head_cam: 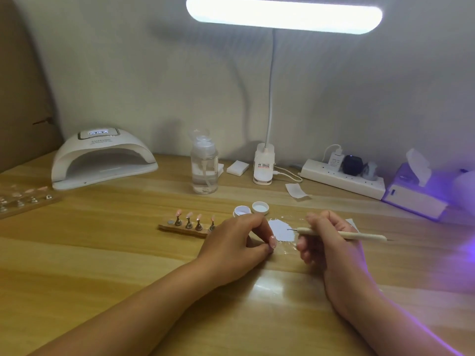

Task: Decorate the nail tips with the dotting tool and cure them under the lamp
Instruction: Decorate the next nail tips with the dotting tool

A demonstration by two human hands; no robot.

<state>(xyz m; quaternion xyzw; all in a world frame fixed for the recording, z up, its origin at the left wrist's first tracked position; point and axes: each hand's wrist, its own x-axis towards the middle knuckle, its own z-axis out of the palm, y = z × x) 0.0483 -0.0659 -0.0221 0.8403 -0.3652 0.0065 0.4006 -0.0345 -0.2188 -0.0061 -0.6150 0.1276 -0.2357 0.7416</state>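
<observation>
Mid-decoration at the desk [102, 253]: right hand [326, 242] gripping dotting tool [341, 234], left hand [239, 240] pinching one nail tip [272, 240]; curing lamp [102, 160] apparently unused yet.

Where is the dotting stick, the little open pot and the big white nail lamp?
dotting tool [341, 234], head view, middle of handle.
open pot [242, 210], head view, its rim.
nail lamp [102, 150], head view, top shell.

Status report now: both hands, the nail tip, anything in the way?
Left hand pinches one nail tip on the table. Right hand holds the dotting tool, point over the white palette. Nothing in the way.
</observation>
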